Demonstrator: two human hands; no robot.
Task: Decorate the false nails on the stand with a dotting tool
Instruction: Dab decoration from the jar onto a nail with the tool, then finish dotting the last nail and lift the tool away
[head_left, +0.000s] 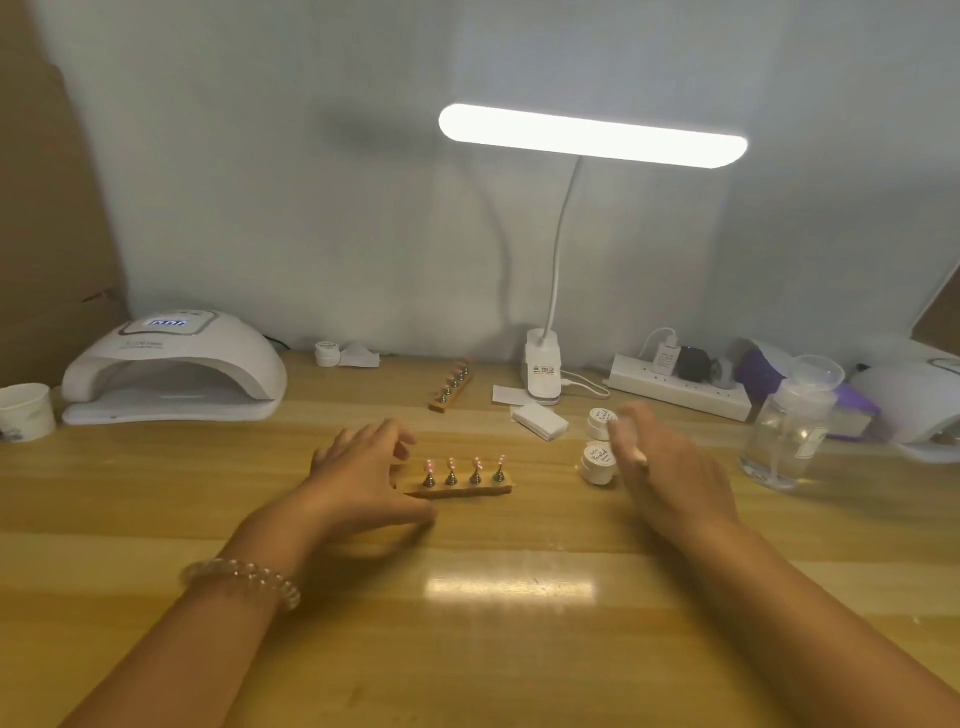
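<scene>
Left hand (358, 473) pinches left end of nail stand (511, 487), thumb in front; right hand (670, 467) blurred beside jars (597, 462), grip can't be told.

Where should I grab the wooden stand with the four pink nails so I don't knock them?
Pinch the stand's wooden base at a short end, low from the side, thumb on the front edge, fingers behind. The pink nails stand upright on metal holders along its top, so reaching from above would likely hit them. Your left hand is at the left end.
</scene>
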